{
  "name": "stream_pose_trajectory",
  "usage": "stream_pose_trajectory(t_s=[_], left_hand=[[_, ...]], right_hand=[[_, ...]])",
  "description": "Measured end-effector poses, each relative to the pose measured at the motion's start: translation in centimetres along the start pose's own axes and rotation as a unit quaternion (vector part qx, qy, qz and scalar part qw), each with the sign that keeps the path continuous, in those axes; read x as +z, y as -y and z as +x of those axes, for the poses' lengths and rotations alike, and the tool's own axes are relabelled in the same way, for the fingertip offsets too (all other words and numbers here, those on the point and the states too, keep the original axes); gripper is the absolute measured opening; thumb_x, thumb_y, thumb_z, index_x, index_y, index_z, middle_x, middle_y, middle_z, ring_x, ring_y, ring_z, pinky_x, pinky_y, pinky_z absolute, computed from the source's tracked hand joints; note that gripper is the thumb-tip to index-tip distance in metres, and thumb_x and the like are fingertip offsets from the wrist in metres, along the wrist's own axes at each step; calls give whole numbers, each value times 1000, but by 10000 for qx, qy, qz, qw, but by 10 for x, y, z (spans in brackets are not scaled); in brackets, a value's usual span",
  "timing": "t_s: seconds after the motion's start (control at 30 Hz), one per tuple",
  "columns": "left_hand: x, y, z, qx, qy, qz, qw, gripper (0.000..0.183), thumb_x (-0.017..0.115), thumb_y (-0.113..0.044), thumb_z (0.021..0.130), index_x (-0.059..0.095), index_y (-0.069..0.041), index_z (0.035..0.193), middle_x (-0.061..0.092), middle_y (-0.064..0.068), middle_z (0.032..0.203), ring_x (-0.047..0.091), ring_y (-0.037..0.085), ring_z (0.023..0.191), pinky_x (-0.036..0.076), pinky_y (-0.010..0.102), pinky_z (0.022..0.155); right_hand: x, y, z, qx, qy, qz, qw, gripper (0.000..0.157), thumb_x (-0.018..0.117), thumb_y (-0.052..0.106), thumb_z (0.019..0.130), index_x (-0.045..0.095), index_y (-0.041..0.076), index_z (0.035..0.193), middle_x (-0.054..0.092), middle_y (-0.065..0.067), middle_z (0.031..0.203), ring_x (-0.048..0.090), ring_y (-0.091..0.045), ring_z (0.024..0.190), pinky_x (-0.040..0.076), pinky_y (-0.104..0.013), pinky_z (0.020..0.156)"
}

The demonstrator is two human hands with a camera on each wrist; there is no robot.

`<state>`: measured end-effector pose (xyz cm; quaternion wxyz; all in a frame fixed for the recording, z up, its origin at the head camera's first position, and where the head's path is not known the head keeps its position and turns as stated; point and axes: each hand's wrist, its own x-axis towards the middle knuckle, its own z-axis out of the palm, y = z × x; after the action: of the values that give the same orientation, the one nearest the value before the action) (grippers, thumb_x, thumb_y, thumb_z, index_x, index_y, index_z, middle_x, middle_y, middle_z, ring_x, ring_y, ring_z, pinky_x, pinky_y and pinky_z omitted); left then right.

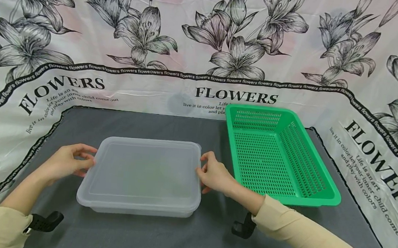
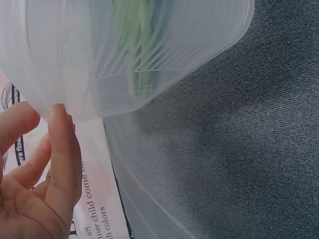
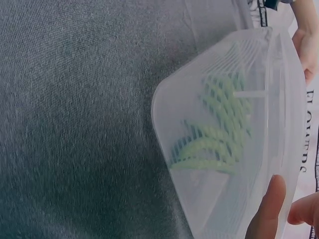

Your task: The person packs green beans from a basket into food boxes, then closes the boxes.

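Observation:
A translucent plastic storage container (image 1: pixel 139 210) with a frosted lid (image 1: pixel 150 171) is between my two hands, on or just over the grey cloth. My left hand (image 1: pixel 69 161) pinches the lid's left edge between thumb and fingers (image 2: pixel 59 139). At the opposite end, my right hand (image 1: pixel 215 176) pinches the lid's edge, its thumb (image 3: pixel 269 204) on the near side of the rim. Through the ribbed wall, long green things (image 3: pixel 219 114) show inside, too blurred by the plastic to name; through the frosted top they cannot be made out.
To the right of the container stands a green perforated basket (image 1: pixel 278 164), close to my right forearm. Grey cloth (image 1: pixel 128 242) covers the table. A white floral sheet (image 1: pixel 180 25) hangs behind and borders both sides.

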<state>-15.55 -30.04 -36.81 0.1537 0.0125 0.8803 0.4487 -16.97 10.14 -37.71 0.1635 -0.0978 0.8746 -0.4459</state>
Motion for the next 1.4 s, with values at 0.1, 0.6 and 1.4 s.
stream_pose_trajectory(t_s=[0.1, 0.6, 1.4], left_hand=[[0, 0, 0, -46, 0, 10, 10000, 51, 62, -22, 89, 43, 1, 131, 55, 20, 108, 64, 18, 83, 56, 37, 70], [2, 0, 1, -130, 46, -21, 9999, 52, 62, -22, 89, 41, 1, 132, 56, 20, 110, 64, 19, 84, 56, 38, 70], [2, 3, 4, -160, 173, -203, 9995, 57, 63, -23, 89, 36, 1, 133, 62, 18, 106, 65, 21, 84, 56, 41, 72]], right_hand=[[0, -1, -1, 22, 11, 56, 10000, 34, 53, 9, 92, 35, 4, 120, 55, -10, 70, 56, -18, 50, 54, -40, 49], [0, -5, 1, 745, 436, 457, 9952, 26, 48, 17, 96, 43, 1, 116, 54, -12, 88, 58, -22, 64, 56, -41, 56], [3, -11, -1, 784, 574, 940, 9908, 18, 45, 21, 98, 43, 4, 92, 50, -13, 84, 52, -22, 70, 56, -39, 56]])
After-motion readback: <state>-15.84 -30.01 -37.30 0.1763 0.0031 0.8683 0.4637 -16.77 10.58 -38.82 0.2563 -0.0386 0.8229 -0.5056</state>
